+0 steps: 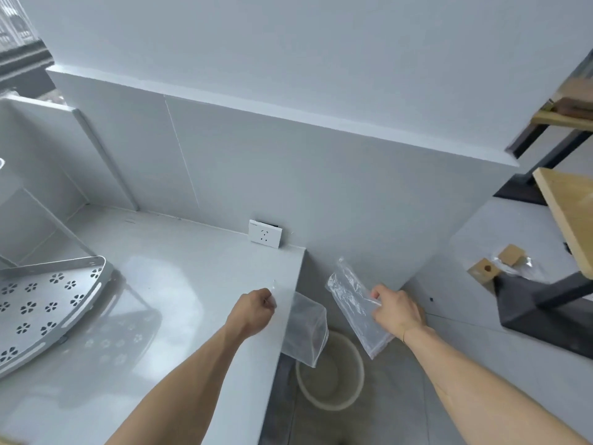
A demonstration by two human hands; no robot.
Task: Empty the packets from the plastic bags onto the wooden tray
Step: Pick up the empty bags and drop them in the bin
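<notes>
My left hand (255,311) pinches the top edge of a clear plastic bag (306,334) that hangs off the right edge of the grey counter (179,284). My right hand (398,311) grips a second clear plastic bag (349,297), held tilted in the air above the floor. Both bags look empty. A round white bin (332,377) stands on the floor directly below the two bags. No wooden tray and no packets are in sight.
A white perforated metal corner rack (41,303) lies on the counter's left side. A wall socket (265,234) sits at the counter's back. At right stand a wooden table with black legs (568,216), small wooden blocks (484,273) and crumpled plastic (513,263).
</notes>
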